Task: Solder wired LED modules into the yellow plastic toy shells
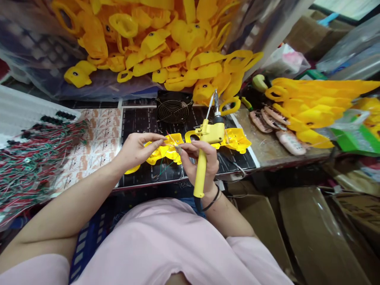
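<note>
My right hand (199,158) is wrapped round the handle of a yellow soldering iron (208,136), whose metal tip points up and away; its fingertips also pinch thin wires (175,147). My left hand (136,148) pinches the same fine wires from the left. Both hands hover over a yellow plastic shell (166,152) that lies on a black mat (139,122). A second yellow shell (236,139) lies just right of the iron.
A big bag of yellow plastic shells (154,43) fills the back. A small black fan (173,111) stands behind the hands. Bundled red and green wires (32,158) lie left. More yellow parts (311,107) and pink pieces (276,126) sit right. Cardboard boxes (311,229) stand below.
</note>
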Motion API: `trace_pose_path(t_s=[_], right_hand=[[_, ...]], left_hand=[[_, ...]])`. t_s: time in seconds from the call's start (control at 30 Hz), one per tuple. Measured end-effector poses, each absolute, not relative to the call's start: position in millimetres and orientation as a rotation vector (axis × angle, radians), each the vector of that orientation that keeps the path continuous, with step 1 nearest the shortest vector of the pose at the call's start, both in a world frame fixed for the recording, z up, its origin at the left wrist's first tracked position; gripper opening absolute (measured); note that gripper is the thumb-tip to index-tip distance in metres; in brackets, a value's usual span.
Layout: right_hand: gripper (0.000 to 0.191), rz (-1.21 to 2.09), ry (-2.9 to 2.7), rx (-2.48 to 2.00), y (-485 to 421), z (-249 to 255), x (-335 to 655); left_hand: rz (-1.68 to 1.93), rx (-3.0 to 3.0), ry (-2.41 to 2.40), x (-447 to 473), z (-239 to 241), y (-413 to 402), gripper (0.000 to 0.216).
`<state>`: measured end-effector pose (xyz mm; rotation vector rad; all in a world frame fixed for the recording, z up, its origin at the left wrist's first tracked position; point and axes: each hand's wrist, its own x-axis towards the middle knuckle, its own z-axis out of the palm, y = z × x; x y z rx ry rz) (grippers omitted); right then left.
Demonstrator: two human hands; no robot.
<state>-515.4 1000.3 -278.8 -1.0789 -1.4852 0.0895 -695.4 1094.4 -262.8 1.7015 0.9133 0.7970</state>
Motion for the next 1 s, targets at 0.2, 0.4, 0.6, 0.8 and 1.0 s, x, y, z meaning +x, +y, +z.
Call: trace_pose_path(t_s=[0.2, 0.4, 0.6, 0.8, 1.0], right_hand=[[0.043, 0.111, -1.473, -1.1, 998.0, -283.7, -517.1], [0.041, 0.073, -1.462, -1.089, 1000.4, -285.5, -524.6], [0.039, -0.044, -1.573, -1.099, 1000.6, -279.4, -515.4], [0.033, -0.061, -1.592, -1.198, 989.6, -273.6, -483.4], [0.018, -0.036, -1.699, -1.163, 975.2, -276.3, -454.0]], left_hand=[[0.844, 1.456, 0.847, -677.7, -254.8, 1083.4, 0.047], [0.886, 1.117, 0.777, -661.5, -255.7, 1074.8, 0.047], [0.89, 1.139, 0.752, -665.0, -241.4, 1085.0, 0.046], [1.049, 1.168, 0.751, -676.4, -239.0, 1104.0, 0.043], [0.711, 1.688, 0.962, -688.2, -275.8, 1110.2, 0.028]])
